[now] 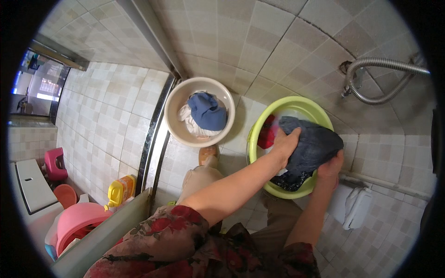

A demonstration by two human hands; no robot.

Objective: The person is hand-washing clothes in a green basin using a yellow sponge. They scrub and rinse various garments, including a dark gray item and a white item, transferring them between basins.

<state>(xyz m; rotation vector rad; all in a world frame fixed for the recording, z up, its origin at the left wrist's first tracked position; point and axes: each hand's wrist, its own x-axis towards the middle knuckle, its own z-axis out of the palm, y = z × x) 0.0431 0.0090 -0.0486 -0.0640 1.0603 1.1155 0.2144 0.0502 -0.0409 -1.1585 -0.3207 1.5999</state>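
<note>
My left hand [288,145] grips the near left part of a dark grey wet-looking cloth garment [311,144], its fingers partly hidden by the fabric. At the garment's right edge, my right hand [330,166] holds it from below. The cloth is bunched over a lime-green plastic basin [255,139]. Inside that basin lie a red cloth [266,133] and a black patterned cloth [290,182], with some white fabric partly hidden. To the left stands a beige plastic basin [169,118] holding a blue cloth [208,112] on top of white clothes [191,127].
A raised door sill [150,139] crosses the tiled floor on the left. Beyond it are a yellow jug [120,190], a pink basin [78,217] and a magenta stool [55,165]. A metal hose [372,100] hangs at the right wall above a white bin [354,208].
</note>
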